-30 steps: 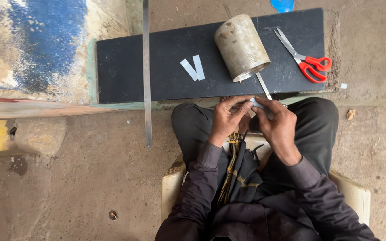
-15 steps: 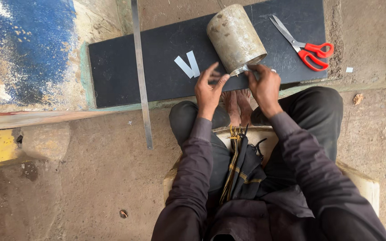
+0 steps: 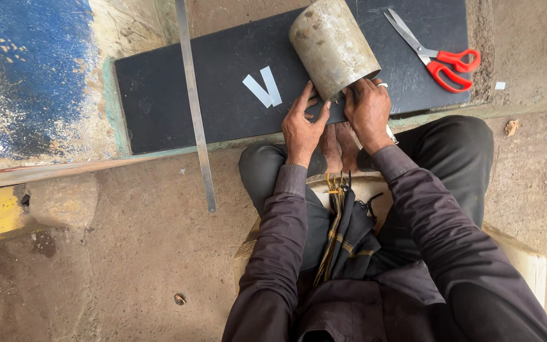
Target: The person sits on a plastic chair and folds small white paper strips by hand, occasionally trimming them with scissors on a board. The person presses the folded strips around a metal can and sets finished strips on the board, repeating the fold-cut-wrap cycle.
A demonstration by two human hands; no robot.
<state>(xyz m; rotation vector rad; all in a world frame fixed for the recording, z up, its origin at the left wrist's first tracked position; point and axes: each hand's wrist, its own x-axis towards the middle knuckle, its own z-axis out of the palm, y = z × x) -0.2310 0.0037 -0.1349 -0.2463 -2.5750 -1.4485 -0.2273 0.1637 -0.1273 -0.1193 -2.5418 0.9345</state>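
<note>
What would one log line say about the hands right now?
left hand: on black board by metal cylinder | right hand: at cylinder's end | scissors: untouched

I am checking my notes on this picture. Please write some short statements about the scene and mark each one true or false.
1. Both hands, left hand and right hand, rest at the near end of the grey metal cylinder. True.
2. The red-handled scissors lie left of the cylinder. False: they lie to its right.
3. Two small white strips lie on the black board. True.
4. The long metal ruler stands upright. False: it lies flat across the board's edge.
</note>
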